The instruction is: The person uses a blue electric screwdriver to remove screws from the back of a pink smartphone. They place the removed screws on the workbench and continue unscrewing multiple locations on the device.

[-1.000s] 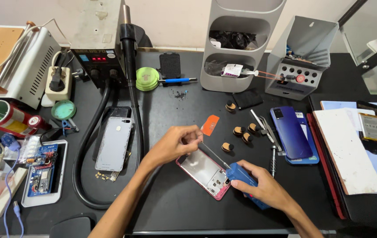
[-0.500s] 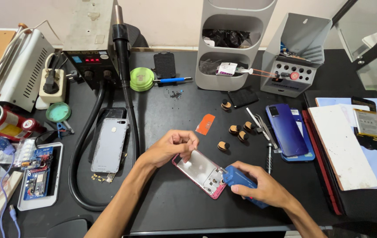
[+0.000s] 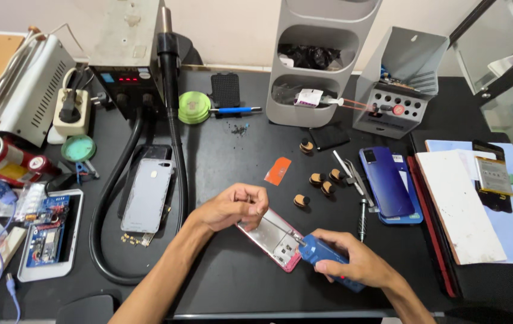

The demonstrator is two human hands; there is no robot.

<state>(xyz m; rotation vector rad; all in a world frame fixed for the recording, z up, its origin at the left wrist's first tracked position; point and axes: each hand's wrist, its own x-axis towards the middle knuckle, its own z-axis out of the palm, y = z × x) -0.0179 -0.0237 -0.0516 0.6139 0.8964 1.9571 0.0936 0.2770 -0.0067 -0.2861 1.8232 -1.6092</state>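
Head view: left hand [image 3: 235,207] curls knuckles-up, pinching the opened pink phone [image 3: 271,239]; right hand [image 3: 352,264] clasps a blue tool [image 3: 321,252].

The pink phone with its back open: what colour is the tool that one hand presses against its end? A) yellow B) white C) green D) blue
D: the right hand holds a blue tool against the lower end of the opened pink phone, while the left hand rests on the phone's upper end.
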